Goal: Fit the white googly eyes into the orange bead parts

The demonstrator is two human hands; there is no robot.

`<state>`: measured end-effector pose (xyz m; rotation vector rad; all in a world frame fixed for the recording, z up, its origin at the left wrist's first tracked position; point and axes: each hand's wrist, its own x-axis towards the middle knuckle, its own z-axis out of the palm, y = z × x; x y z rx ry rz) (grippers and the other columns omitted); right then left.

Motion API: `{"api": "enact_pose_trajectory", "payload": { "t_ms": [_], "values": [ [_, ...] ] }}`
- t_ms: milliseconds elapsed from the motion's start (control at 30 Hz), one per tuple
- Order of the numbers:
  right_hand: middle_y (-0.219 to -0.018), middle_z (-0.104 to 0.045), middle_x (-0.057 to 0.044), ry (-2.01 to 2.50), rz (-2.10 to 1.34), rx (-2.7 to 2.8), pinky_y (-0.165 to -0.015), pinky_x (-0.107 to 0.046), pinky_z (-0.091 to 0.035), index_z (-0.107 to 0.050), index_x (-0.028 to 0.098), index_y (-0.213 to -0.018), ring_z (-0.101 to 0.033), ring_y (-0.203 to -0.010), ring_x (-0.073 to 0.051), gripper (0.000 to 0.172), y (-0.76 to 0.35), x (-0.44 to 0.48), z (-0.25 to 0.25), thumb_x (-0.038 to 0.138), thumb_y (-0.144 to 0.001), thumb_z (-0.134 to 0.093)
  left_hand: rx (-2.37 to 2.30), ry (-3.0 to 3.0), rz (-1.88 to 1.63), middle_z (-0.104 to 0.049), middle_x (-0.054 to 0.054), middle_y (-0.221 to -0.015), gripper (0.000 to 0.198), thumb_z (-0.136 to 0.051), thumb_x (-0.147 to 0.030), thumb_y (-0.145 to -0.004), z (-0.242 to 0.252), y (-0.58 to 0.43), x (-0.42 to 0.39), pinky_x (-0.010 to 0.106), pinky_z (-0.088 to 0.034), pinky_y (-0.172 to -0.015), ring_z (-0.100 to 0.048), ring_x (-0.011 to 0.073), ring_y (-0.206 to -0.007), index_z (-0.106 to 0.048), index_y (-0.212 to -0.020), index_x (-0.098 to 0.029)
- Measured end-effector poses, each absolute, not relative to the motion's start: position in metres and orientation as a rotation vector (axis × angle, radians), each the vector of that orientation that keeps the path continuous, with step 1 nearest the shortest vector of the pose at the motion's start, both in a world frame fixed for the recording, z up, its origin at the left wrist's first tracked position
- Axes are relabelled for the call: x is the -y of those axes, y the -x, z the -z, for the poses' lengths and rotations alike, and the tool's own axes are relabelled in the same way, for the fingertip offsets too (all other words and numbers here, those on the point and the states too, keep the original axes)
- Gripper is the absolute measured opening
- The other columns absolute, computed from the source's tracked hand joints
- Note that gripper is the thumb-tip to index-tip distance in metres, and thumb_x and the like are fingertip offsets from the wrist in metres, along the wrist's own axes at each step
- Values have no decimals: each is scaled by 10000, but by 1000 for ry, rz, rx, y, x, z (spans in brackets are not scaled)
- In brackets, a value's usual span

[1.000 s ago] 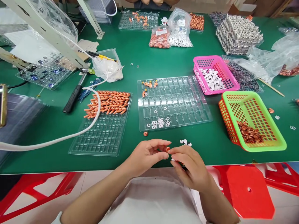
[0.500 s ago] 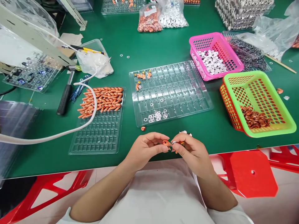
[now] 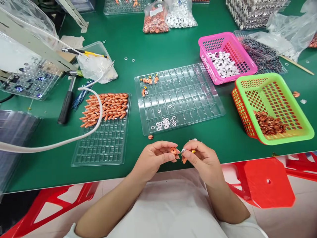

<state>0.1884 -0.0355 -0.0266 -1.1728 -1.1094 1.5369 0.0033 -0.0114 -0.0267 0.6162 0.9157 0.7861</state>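
My left hand (image 3: 156, 158) pinches a small orange ring part (image 3: 173, 150) between thumb and fingertips at the near edge of the green table. A finger's width to the right, my right hand (image 3: 201, 160) is closed on a small white and orange piece (image 3: 184, 155). Both hands hover just in front of a clear compartment tray (image 3: 178, 96) that holds a few orange parts at its far left and several white rings (image 3: 164, 123) near its front. One loose orange part (image 3: 150, 137) lies on the table by my left hand.
A second clear tray (image 3: 104, 145) with rows of orange parts (image 3: 106, 105) lies left, crossed by a white cable (image 3: 74, 140). A hammer (image 3: 64, 104) lies further left. Right: a pink basket (image 3: 226, 58) of white pieces and a green-orange basket (image 3: 272, 109) of copper rings. Red stools (image 3: 267, 183) stand below.
The camera has tipped down and nearer to the table. My two hands have drawn slightly apart, so the orange ring in my left fingers now shows clearly.
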Motion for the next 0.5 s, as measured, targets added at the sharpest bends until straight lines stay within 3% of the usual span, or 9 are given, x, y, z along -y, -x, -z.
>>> {"api": "enact_pose_trajectory", "payload": {
  "t_ms": [133, 267, 500],
  "values": [
    [-990, -658, -46, 1041, -1400, 1257, -713, -310, -518, -645, 245, -938, -627, -849, -167, 78, -191, 41, 30, 200, -914, -586, -1165, -886, -799, -728, 19, -821, 188, -781, -174, -739, 21, -3, 14, 222, -565, -750, -679, 128, -769, -737, -921, -180],
    [-1144, -663, -80, 1015, -1364, 1363, -800, -368, -530, -643, 248, -981, -636, -959, -201, 124, -192, 46, 34, 173, -918, -568, -1299, -1253, -782, -734, 32, -816, 153, -748, -195, -762, 15, -5, 14, 233, -563, -700, -683, 147, -737, -726, -912, -171],
    [-1146, -675, -85, 1047, -1556, 1059, -726, -351, -560, -609, 222, -909, -653, -764, -160, 83, -186, 49, 40, 293, -929, -569, -1311, -1665, -846, -739, 17, -728, 116, -755, -242, -764, 10, -7, 9, 230, -539, -616, -665, 146, -644, -723, -868, -200]
  ]
}}
